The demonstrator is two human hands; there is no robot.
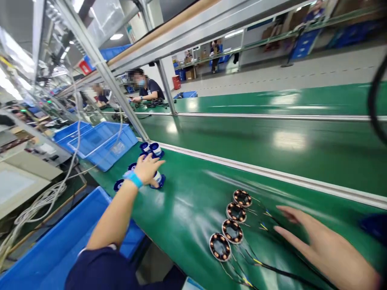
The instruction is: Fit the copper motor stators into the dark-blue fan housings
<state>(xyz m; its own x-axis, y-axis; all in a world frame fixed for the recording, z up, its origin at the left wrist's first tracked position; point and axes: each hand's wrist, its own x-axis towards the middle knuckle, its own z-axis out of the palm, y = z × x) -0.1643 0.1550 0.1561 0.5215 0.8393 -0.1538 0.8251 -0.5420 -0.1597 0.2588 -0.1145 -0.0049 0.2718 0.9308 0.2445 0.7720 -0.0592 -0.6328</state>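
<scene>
My left hand, with a light-blue band at the wrist, reaches over several blue-and-white round parts on the green work surface. Its fingers are spread, and the thumb is close to one of these parts; whether they touch I cannot tell. Several ring-shaped motor stators with copper coils lie in a slanting row at the middle right. Thin wires run from them into black cables. My right hand hovers beside the wires, thumb and fingers apart, holding nothing.
Blue plastic crates stand at the far left and below my left arm. A metal post and an overhead rail frame the bench. White cables hang at the left. A masked co-worker sits further along the line.
</scene>
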